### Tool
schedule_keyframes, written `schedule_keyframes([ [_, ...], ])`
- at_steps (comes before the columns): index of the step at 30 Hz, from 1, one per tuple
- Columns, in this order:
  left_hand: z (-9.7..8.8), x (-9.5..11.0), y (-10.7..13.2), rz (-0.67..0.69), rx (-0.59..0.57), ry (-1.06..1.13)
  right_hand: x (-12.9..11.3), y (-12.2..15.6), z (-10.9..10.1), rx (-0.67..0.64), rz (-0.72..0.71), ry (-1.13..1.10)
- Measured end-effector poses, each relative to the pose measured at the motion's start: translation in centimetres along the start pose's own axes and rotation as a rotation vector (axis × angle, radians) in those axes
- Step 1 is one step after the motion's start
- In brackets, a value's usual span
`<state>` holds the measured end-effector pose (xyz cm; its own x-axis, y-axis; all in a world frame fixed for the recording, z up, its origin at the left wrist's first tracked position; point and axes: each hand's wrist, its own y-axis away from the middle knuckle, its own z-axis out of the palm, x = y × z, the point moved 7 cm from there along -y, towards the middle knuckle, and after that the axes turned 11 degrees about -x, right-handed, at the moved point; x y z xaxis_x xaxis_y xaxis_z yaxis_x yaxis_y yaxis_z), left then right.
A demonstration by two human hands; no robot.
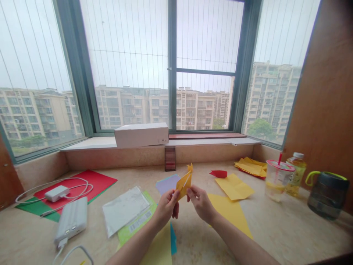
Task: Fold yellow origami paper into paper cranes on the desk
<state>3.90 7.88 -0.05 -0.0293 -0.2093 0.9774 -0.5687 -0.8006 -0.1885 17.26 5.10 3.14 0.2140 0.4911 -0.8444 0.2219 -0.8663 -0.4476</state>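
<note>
Between my two hands is a small folded piece of yellow paper point(183, 184), raised over the middle of the counter. My left hand point(166, 207) pinches its lower left edge between thumb and fingers. On the other side, my right hand point(202, 201) has its thumb and fingertips closed on the lower right edge. A pale slit runs down the middle of the folded paper. Just behind its top stands a small orange-yellow figure point(190, 167), partly hidden. A lilac sheet point(167, 184) lies behind my left hand, and a yellow sheet point(231, 211) lies beneath my right forearm.
Left are a power bank point(72, 219), a white charger point(57, 193) with cable and a red sheet point(96, 180). A plastic sleeve point(125, 208) lies nearer. Right are a creased yellow sheet point(234, 186), a red folded piece point(218, 173), a drink cup point(277, 180), a bottle point(296, 175) and a dark jug point(328, 195).
</note>
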Motion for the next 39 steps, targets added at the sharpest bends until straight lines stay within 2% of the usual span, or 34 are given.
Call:
schedule_keyframes([
  [8, -0.7, 0.0, 1.0, 0.002, 0.036, -0.036, 1.4, 0.1, 1.2, -0.043, 0.035, -0.047],
  [19, 0.3, 1.6, 1.9, 0.031, 0.018, -0.055, 0.8, 0.5, 0.8, -0.07, 0.034, 0.0],
  [25, 0.4, 1.4, 1.9, 0.0, -0.006, -0.026, 0.9, 0.7, 0.2, -0.057, 0.019, 0.02],
  [35, 0.9, 1.4, 2.0, -0.013, -0.05, -0.085, -0.6, 1.1, -0.3, -0.042, 0.044, 0.129],
  [39, 0.2, 2.8, 2.5, 0.112, 0.084, -0.316, -0.1, 1.2, -0.7, 0.002, 0.076, 0.146],
])
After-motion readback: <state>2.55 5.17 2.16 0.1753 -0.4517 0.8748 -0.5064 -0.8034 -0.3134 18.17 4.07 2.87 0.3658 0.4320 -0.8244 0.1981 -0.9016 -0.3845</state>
